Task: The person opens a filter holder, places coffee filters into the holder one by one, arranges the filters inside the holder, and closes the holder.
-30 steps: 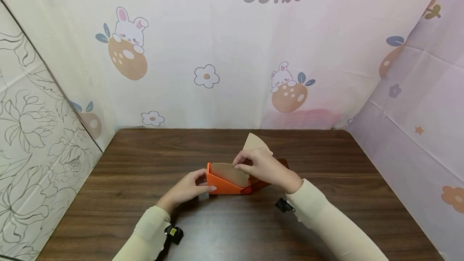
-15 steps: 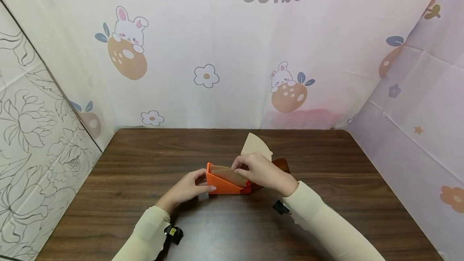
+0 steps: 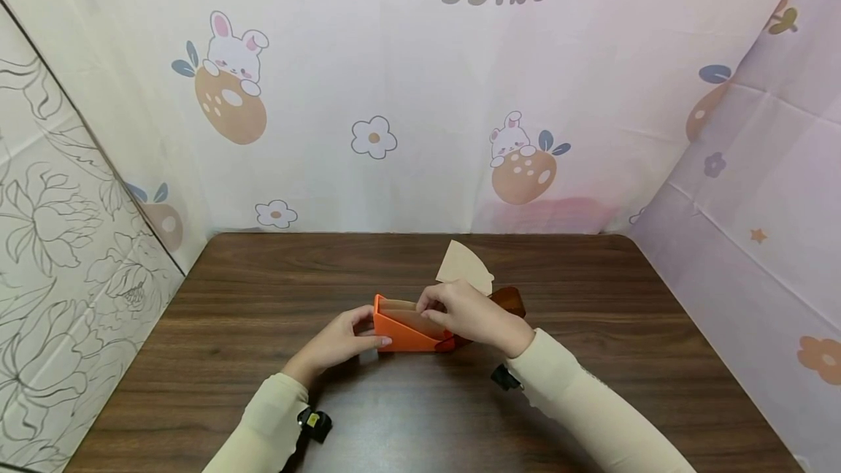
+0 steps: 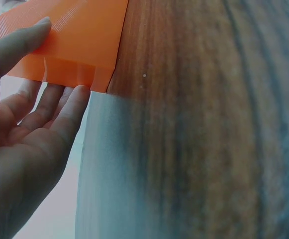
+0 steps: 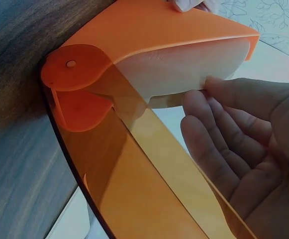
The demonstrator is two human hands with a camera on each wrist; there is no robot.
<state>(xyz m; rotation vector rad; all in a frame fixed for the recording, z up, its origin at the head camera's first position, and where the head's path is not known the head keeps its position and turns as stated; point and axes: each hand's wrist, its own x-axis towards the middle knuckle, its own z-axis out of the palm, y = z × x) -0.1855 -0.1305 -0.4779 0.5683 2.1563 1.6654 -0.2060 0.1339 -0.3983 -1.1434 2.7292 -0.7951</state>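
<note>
An orange coffee filter holder [image 3: 402,336] stands on the table, its see-through brown lid [image 3: 509,301] swung open to the right. Tan paper coffee filters [image 3: 410,318] stand upright inside. My left hand [image 3: 337,341] grips the holder's left end; in the left wrist view the thumb lies on its side and fingertips touch its end. My right hand [image 3: 468,310] is over the opening. In the right wrist view, its thumb and forefinger pinch the edge of a filter [image 5: 184,67]. Behind this hand a loose coffee filter [image 3: 463,266] lies on the table, partly hidden.
The dark wood-grain table [image 3: 420,414] reaches back to a printed curtain [image 3: 315,93]. Further printed cloths hang at the left and right sides. Each sleeve carries a small black camera [image 3: 315,423] at the wrist.
My right hand has moved slightly down and left, and the filter it pinches sits lower in the holder. A second filter edge now shows behind it. The left hand stays put.
</note>
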